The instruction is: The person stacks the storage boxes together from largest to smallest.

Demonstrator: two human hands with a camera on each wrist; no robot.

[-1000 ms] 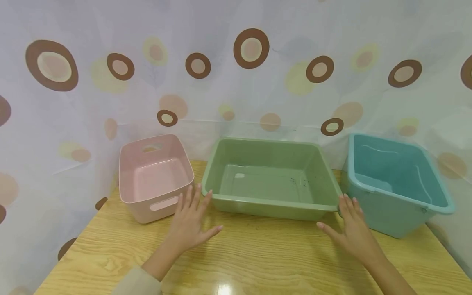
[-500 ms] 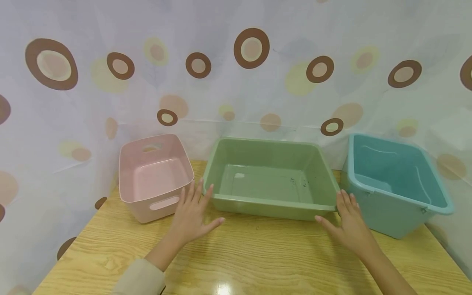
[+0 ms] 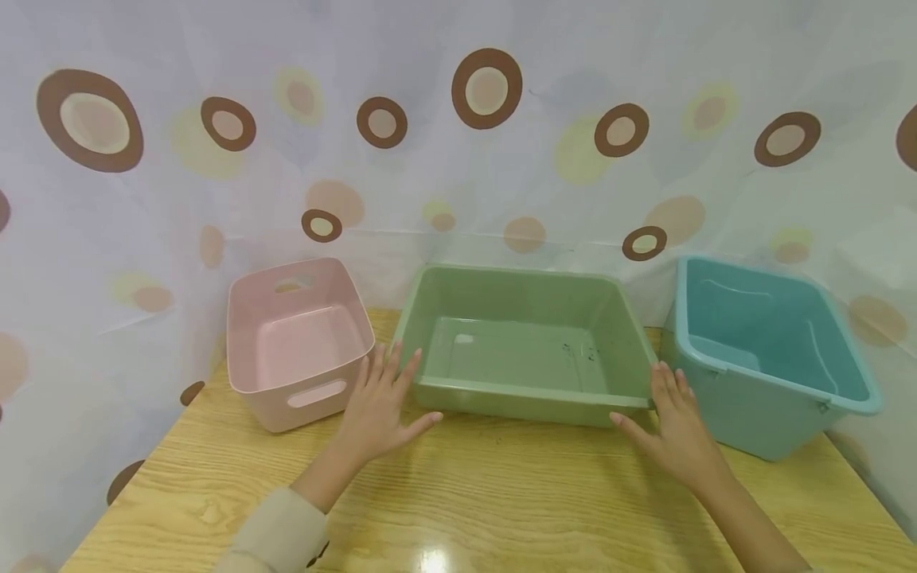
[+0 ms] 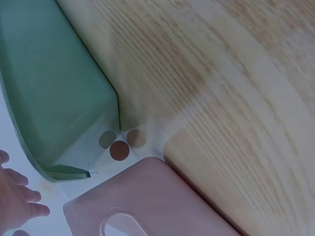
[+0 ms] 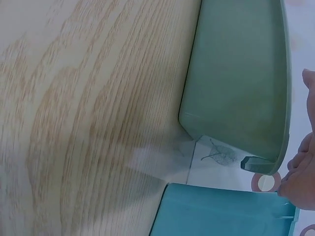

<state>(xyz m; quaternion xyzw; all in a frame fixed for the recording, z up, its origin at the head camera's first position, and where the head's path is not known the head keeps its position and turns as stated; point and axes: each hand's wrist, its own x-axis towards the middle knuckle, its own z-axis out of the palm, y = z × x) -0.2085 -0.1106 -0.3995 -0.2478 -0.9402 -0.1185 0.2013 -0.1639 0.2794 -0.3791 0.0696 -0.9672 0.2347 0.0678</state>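
Note:
A shallow green plastic tub (image 3: 530,404) stands at the middle of the wooden table. My left hand (image 3: 374,414) is by its front left corner, fingers spread and straight. At the front right corner is my right hand (image 3: 677,438), its fingers extended and close together, thumb held apart. Neither hand curls round the rim; whether the fingertips touch it is hard to tell. In the left wrist view, the left fingers (image 4: 27,194) show beside the green tub's corner. The right wrist view has the right hand (image 5: 300,172) partly cut off by the frame's edge.
Left of the green tub stands a pink bin (image 3: 275,410) with handle slots. A taller blue bin (image 3: 745,414) stands to the right. A patterned curtain (image 3: 430,183) hangs behind them. Bare wooden tabletop (image 3: 516,493) lies in front.
My left hand has shifted slightly right and forward, over toward the green tub's corner. The right hand has moved a little left and forward. The bins stay in place.

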